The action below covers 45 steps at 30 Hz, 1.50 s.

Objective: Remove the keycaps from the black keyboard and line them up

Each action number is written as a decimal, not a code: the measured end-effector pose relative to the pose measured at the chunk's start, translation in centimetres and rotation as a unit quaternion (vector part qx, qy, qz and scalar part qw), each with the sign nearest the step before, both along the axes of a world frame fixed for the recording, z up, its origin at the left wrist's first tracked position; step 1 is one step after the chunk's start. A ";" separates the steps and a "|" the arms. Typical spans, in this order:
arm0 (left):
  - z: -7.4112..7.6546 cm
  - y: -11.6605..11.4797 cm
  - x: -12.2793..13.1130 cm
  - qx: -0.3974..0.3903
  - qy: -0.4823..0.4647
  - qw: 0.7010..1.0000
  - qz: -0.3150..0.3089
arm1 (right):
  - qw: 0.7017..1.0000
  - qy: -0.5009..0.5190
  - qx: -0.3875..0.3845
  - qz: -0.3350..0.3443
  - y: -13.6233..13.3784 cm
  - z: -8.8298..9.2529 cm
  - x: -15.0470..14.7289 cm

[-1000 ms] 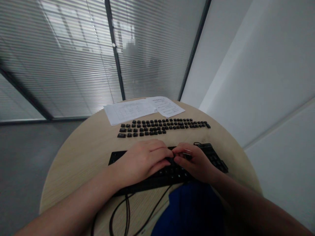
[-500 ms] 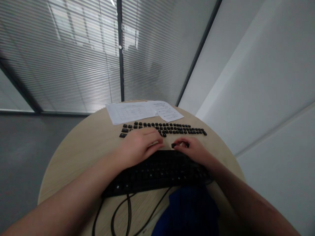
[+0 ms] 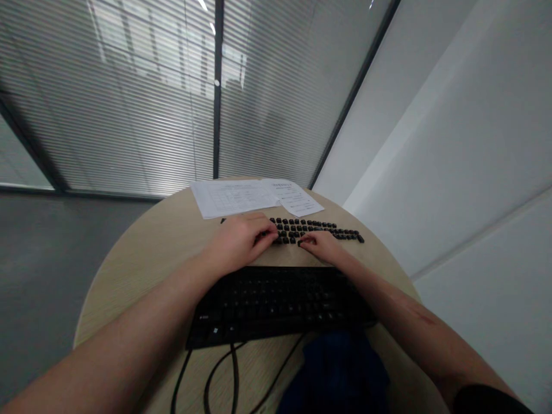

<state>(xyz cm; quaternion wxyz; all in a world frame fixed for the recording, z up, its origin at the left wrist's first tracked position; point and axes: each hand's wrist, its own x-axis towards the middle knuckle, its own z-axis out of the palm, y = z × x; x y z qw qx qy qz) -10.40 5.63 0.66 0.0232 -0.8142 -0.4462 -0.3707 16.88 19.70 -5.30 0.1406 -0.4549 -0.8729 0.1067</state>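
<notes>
My left hand [image 3: 241, 241] reaches past the black keyboard [image 3: 280, 299], and its bent fingers rest on the left end of the rows of loose black keycaps [image 3: 321, 229] laid out on the round table [image 3: 146, 259]. It grips nothing that I can see. My right hand [image 3: 321, 246] lies beside it at the near edge of the same rows. Its thumb and fingertips are pinched on a small dark keycap [image 3: 302, 242]. The left part of the rows is hidden under my left hand.
Two printed paper sheets [image 3: 241, 195] lie at the table's far edge. The keyboard cable [image 3: 215, 374] loops off the near edge by a blue garment [image 3: 336, 374]. Glass with blinds stands behind the table, and a white wall to the right.
Both hands have left the keyboard and moved forward to the loose keycaps. The right hand lifted a keycap off the keyboard and carried it there. My view has shifted a little.
</notes>
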 end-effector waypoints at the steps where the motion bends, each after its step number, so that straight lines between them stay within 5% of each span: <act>1: 0.1 0.0 0.0 -0.001 -0.004 1.000 0.001 | 1.000 -0.001 0.004 -0.001 0.1 -0.1 0.0; 23: 0.4 0.0 -0.3 -0.020 -0.011 1.000 0.012 | 0.996 -0.022 0.084 -0.005 -0.8 1.6 -0.5; 27: 0.3 0.1 -0.3 -0.032 -0.005 0.999 0.011 | 0.985 0.120 0.125 0.008 -3.1 3.6 1.6; 32: 0.1 0.6 -0.1 -0.062 0.036 0.997 -0.014 | 0.924 0.380 -0.025 -0.029 -7.0 5.5 4.3; 38: -0.4 1.1 0.2 -0.119 0.075 0.990 -0.020 | 0.813 0.491 -0.314 -0.006 -10.5 4.6 4.7; 45: -1.5 1.6 0.3 -0.193 0.122 0.974 -0.014 | 0.802 0.437 -0.397 0.088 -10.9 2.3 5.7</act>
